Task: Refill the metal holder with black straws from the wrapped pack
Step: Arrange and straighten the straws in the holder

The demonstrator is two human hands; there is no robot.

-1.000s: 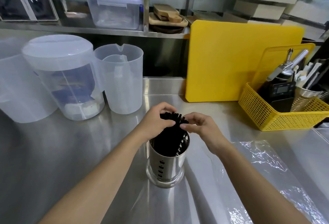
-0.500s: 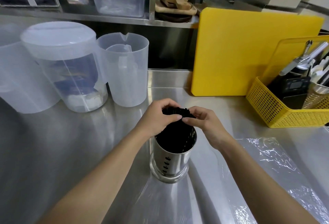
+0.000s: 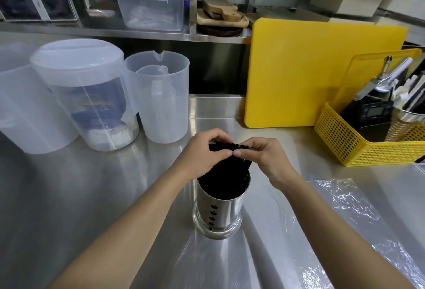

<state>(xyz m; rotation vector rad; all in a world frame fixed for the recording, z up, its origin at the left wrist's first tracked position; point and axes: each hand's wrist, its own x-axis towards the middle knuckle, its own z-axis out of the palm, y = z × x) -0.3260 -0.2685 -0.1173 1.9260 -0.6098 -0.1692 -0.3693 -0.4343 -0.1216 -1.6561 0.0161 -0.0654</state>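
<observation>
1. The steel counter (image 3: 69, 196) is the work surface. At its back stand clear plastic jugs (image 3: 158, 95) on my left, and a yellow cutting board (image 3: 317, 70) and a yellow basket (image 3: 358, 151) of tools on my right. None of these plays a part in the job.

2. Clear plastic wrap (image 3: 340, 208) lies flat and crinkled on the counter to my right and runs under the work area. It appears empty; I see no straws left in it, though its lower edge is out of frame.

3. The metal holder (image 3: 218, 210) stands upright on the counter directly in front of me, between my forearms. It looks full of black across its mouth.

4. The black straws (image 3: 226, 162) stand in the holder as one bundle, their upper ends rising above the rim.

5. My left hand (image 3: 202, 151) is closed around the left side of the straw tops, with my fingers curled over them.

6. My right hand (image 3: 264, 157) pinches the right side of the same tops, my thumb meeting my left thumb at the front.

7. Assessment: the transfer appears done. What is likely left is to let go, settle and spread the straws, and clear away the wrap.
</observation>
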